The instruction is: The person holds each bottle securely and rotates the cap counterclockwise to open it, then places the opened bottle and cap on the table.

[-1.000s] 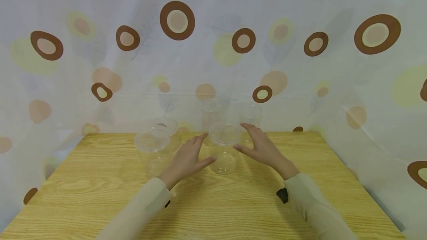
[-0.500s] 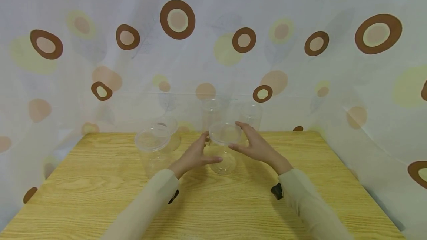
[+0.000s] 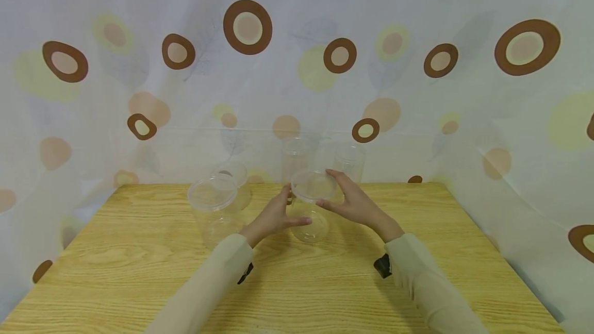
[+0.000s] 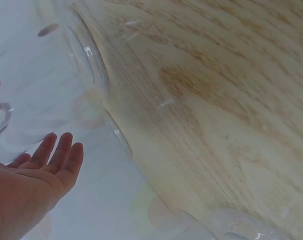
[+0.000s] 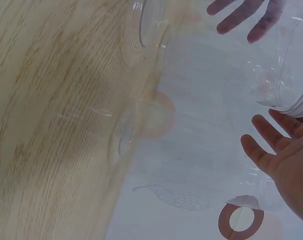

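A clear plastic jar (image 3: 310,228) stands upright on the wooden table, its round lid (image 3: 313,185) on top. My left hand (image 3: 271,215) holds the jar from the left, with the thumb across its front and the fingertips behind its side. From the right, my right hand (image 3: 355,201) grips the lid's edge between thumb and fingers. In the left wrist view, the left hand (image 4: 41,180) shows gently bent fingers. The right wrist view has the right hand (image 5: 286,155) with its fingertips at the clear rim (image 5: 291,107). Transparency makes exact contact hard to see.
A larger clear jar (image 3: 212,215) stands to the left, with another lidded jar (image 3: 243,195) just behind it. Two more clear jars, one tall (image 3: 294,159) and one to the right (image 3: 350,161), stand at the back. A patterned curtain (image 3: 297,97) borders the table (image 3: 315,293).
Both hands have moved inward and closed around the front jar, the left from its left side and the right onto its lid. The jars have stayed in place.
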`<state>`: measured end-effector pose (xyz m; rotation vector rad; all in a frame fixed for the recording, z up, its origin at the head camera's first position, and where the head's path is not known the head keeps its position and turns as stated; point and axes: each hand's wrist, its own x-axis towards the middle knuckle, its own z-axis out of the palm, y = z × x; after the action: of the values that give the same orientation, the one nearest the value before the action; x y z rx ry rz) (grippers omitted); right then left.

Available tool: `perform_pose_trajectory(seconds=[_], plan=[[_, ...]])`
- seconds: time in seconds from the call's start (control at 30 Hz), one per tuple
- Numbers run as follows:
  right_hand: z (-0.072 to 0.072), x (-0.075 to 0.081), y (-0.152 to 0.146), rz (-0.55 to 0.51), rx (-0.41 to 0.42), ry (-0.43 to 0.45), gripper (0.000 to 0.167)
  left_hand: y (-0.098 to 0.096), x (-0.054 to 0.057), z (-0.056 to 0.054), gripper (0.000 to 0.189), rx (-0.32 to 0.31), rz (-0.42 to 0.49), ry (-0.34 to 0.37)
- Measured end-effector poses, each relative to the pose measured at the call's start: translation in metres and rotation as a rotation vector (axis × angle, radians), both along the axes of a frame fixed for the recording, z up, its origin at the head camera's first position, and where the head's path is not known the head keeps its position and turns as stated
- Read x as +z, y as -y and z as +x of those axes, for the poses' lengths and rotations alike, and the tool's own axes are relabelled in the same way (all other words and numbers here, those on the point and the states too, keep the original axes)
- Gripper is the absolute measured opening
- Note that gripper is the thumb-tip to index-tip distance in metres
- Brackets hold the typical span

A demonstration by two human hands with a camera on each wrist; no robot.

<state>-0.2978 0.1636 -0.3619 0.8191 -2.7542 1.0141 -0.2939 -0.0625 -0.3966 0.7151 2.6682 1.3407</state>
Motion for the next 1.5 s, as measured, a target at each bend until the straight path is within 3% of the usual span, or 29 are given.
perform_pose_trajectory(seconds=[0.43,1.23,1.37,1.5], plan=[[0.002,0.005,-0.002,-0.091,0.051,-0.017,0.077,0.001,0.003,0.000,0.092,0.007,0.056,-0.026],[0.027,0.032,0.008,-0.126,0.067,-0.020,0.076,0.006,0.012,0.018,0.093,-0.059,0.261,0.018],[0.028,0.034,0.010,-0.136,0.054,-0.002,0.078,0.006,0.017,0.021,0.090,-0.086,0.271,0.027],[0.027,0.035,0.011,-0.141,0.045,0.019,0.079,0.006,0.032,0.032,0.086,-0.113,0.280,0.047]])
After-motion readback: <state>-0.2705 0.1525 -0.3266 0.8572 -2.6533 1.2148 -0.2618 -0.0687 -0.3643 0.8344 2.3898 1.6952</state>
